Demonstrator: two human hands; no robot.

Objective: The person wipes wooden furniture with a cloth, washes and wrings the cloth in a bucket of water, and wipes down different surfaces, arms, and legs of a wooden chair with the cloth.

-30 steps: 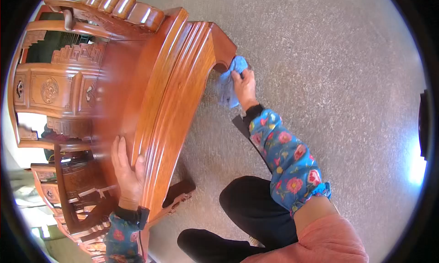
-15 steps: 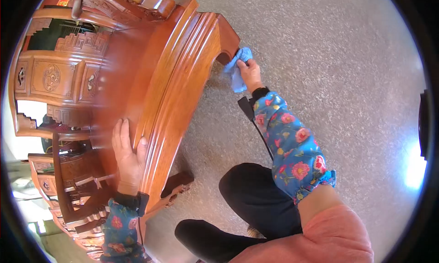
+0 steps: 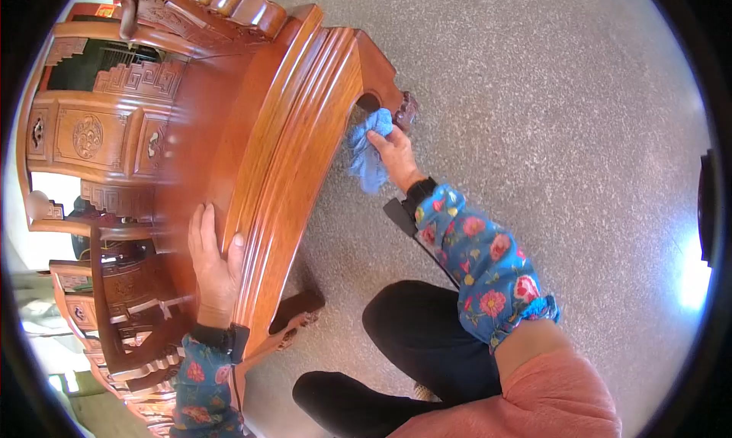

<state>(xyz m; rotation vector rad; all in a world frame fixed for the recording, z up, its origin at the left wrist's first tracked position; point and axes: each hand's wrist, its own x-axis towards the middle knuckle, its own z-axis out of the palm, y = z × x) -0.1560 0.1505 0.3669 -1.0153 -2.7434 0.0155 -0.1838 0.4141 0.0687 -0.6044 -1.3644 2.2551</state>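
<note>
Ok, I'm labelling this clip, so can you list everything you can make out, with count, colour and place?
wooden seat: one, reddish brown, left of centre
corner leg: one, reddish brown, upper centre, on the seat
cloth: one, blue, near that leg
other carved furniture: count unclear, brown, lower left
floor: one, speckled grey, centre and right
dark object: one, right edge, too cropped to identify
trousers: one pair, black, bottom centre
top: one, pink, bottom right
sleeves: two, blue floral, lower left and right of centre
left hand: one, bare, on the seat
right hand: one, bare, gripping the cloth
</note>
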